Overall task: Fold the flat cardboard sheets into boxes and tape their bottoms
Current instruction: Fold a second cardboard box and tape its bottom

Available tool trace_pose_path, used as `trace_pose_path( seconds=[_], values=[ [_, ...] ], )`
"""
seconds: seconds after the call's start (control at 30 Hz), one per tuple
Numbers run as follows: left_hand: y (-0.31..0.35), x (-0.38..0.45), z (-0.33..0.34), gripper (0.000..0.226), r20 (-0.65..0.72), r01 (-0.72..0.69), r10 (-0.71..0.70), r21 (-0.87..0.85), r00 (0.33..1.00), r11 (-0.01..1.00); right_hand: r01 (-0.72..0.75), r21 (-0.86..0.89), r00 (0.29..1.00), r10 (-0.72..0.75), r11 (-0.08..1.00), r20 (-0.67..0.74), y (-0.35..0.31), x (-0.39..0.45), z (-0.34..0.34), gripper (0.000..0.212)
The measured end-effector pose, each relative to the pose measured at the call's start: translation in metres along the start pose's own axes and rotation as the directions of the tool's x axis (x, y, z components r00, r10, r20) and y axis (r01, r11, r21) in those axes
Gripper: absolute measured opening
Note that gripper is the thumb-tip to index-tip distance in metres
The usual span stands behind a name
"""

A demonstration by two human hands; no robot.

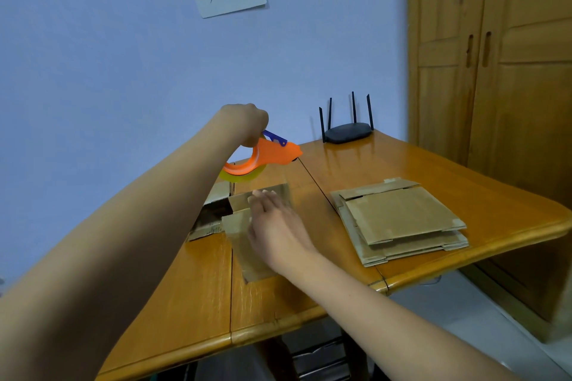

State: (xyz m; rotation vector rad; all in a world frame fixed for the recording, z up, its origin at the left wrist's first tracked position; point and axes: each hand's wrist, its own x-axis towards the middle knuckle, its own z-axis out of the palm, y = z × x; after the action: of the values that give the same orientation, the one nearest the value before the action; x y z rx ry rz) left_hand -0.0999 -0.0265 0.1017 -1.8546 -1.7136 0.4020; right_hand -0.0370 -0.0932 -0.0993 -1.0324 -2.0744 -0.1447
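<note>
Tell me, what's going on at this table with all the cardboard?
A person is making cardboard boxes. The left hand grips an orange tape dispenser lifted above the table, while the right hand rests flat on a folded box, holding its flaps down. To the right lies a stack of flat cardboard sheets, not yet folded. Another box sits behind, and a black router stands at the back.
</note>
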Motion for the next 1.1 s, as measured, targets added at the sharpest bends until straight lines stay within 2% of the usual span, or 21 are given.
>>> trace_pose_path(
  seconds=[0.23, 0.4, 0.73, 0.9, 1.1],
  values=[
    [-0.001, 0.000, -0.002, 0.031, 0.006, 0.007, -0.007, -0.002, 1.000, 1.000, 0.048, -0.155, 0.944, 0.006, 0.987, 0.329, 0.003, 0.036, 0.003, 0.061],
    [0.000, 0.000, -0.002, 0.034, 0.001, 0.002, -0.002, -0.006, 1.000, 1.000, 0.039, -0.234, 0.874, 0.080, 0.971, 0.480, 0.007, 0.049, 0.003, 0.071],
    [-0.002, 0.002, 0.001, 0.032, 0.016, 0.009, -0.009, -0.023, 1.000, 1.000, 0.058, -0.270, 0.875, 0.082, 0.961, 0.478, 0.011, 0.051, 0.012, 0.068],
    [-0.006, 0.003, 0.006, 0.029, 0.030, 0.020, -0.019, -0.021, 0.999, 1.000, 0.098, -0.320, 0.898, 0.054, 0.942, 0.436, 0.014, 0.051, 0.013, 0.064],
    [-0.016, 0.000, 0.011, 0.030, 0.060, 0.026, -0.026, -0.006, 0.998, 1.000, 0.156, -0.355, 0.885, 0.030, 0.922, 0.465, 0.015, 0.046, 0.020, 0.060]
  ],
)
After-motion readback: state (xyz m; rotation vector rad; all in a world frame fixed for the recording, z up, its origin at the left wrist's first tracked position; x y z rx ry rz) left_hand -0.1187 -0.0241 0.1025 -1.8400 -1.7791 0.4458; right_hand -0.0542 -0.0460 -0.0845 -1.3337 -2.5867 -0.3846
